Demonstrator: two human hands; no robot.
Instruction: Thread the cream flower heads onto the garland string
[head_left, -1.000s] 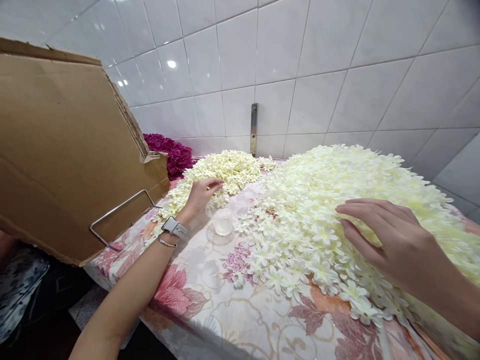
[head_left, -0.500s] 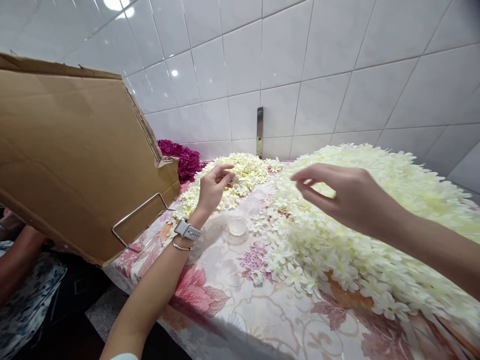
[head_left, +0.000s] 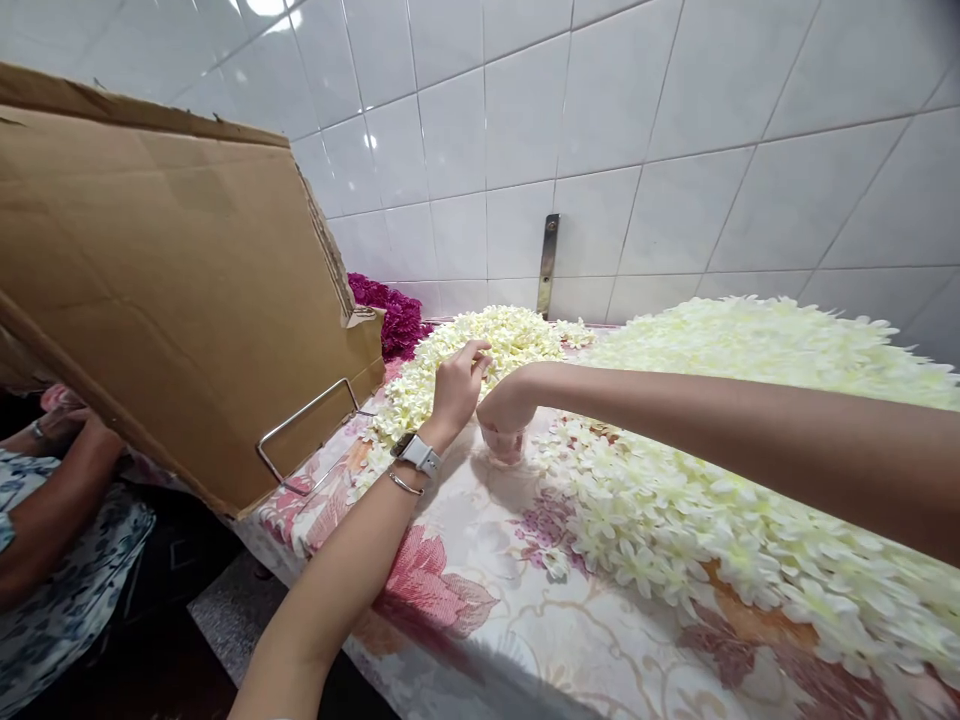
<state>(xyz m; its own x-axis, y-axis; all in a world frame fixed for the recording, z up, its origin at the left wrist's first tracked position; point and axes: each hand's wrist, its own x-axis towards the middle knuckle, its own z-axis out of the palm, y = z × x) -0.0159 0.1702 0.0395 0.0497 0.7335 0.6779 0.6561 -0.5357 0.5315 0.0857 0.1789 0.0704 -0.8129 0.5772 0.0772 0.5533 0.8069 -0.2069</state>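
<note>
My left hand (head_left: 457, 388), with a watch and a bracelet on its wrist, is at the near edge of a small pile of cream-white flowers (head_left: 517, 325). Its thumb and fingers are bent together in a pinch; what is between them is too small to make out. My right hand (head_left: 510, 400) points down into a small clear cup (head_left: 504, 458) standing on the floral tablecloth (head_left: 480, 520). The fingers show only dimly through the cup wall. Under my right forearm spreads a large heap of white artificial flowers (head_left: 660, 520).
A cardboard box panel (head_left: 165, 300) stands at the left with a bent metal wire frame (head_left: 307, 425) before it. Purple flowers (head_left: 394, 315) lie behind it. A metal bracket (head_left: 548, 265) is on the tiled wall (head_left: 600, 110). Another person's arm (head_left: 67, 500) shows at far left.
My right hand has moved left and down from above the large heap into the cup. The left hand keeps its pinch near the small pile. The view has shifted slightly.
</note>
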